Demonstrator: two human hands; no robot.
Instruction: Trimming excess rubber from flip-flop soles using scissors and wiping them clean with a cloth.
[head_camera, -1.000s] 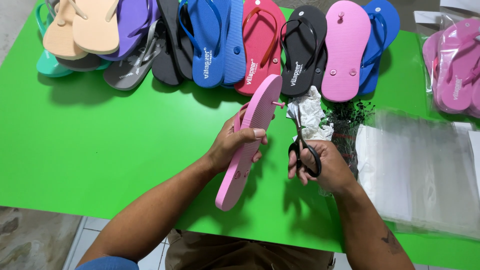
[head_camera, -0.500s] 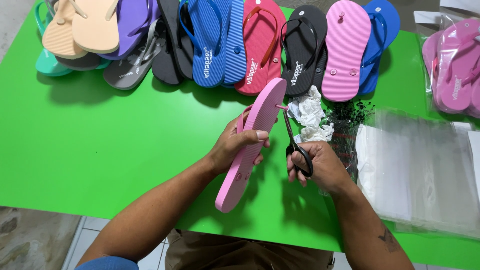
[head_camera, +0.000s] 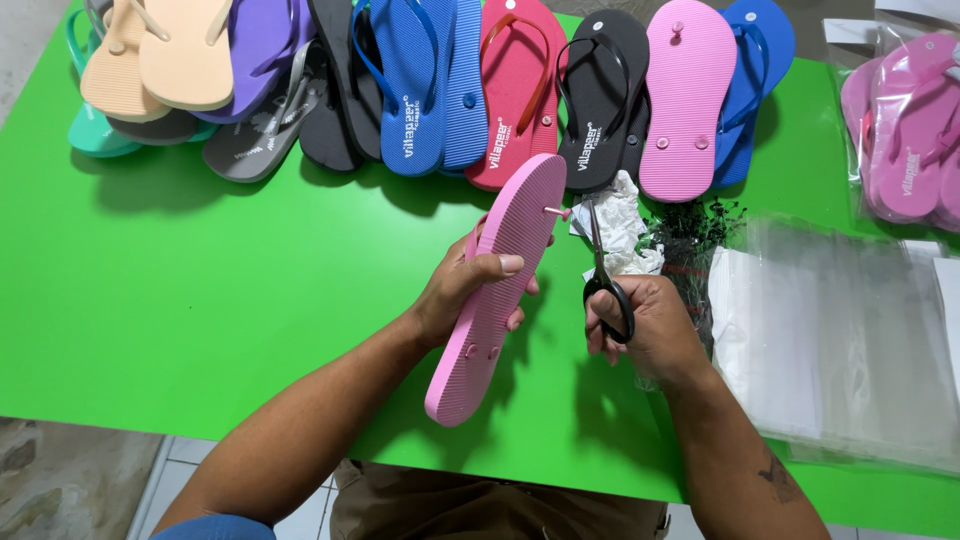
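My left hand (head_camera: 462, 290) grips a pink flip-flop (head_camera: 497, 285) around its middle, sole side facing up, toe end pointing away from me. A small pink strap plug (head_camera: 555, 212) sticks out near the toe. My right hand (head_camera: 645, 325) holds black-handled scissors (head_camera: 603, 275), blades pointing up with the tips right next to that plug. Both hands hover over the green table (head_camera: 220, 300).
A row of flip-flops in several colours (head_camera: 430, 85) lies along the far edge. Crumpled white paper (head_camera: 620, 225) and a pile of dark ties (head_camera: 690, 230) sit behind the scissors. Clear plastic bags (head_camera: 840, 340) are stacked at right, bagged pink flip-flops (head_camera: 905, 125) beyond.
The scissors have swung from lying beside the flip-flop to upright, tips now at the strap plug. The flip-flop has stayed nearly still in my left hand.
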